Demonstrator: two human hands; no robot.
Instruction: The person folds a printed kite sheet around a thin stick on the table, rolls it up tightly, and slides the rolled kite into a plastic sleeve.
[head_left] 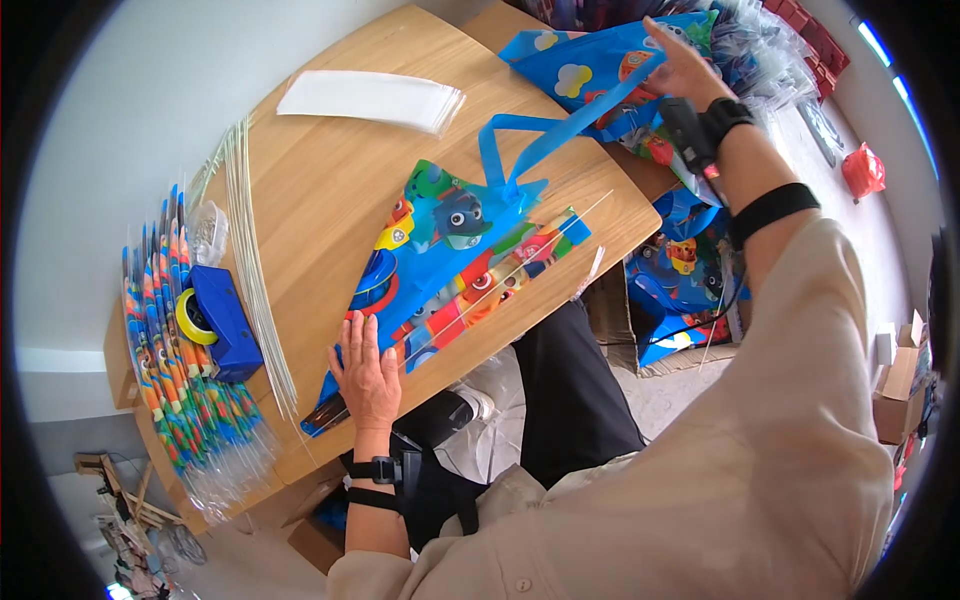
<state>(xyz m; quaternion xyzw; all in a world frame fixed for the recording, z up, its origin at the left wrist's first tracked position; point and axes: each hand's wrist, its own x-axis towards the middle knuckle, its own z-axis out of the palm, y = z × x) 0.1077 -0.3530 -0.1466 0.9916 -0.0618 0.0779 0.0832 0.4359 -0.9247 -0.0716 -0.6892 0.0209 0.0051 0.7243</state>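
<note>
My left hand [368, 373] lies with its fingers spread on the lower left end of a blue printed cartoon sheet [440, 250] on the table. A thin pale rod [500, 283] runs along the sheet's lower right side. From the sheet's upper corner a blue ribbon [548, 143] stretches up to my right hand [684, 72], which is raised at the upper right with its fingers apart beside the ribbon's far end. Whether the ribbon touches the palm I cannot tell. Below that hand lies another blue printed sheet [575, 72].
White paper strips [365, 100] lie at the table's back. Long thin rods [252, 270], a blue tape dispenser [226, 320] and several rolled, bagged printed pieces [180, 350] are on the left. A cardboard box [650, 362] with printed sheets stands right of the table [320, 190].
</note>
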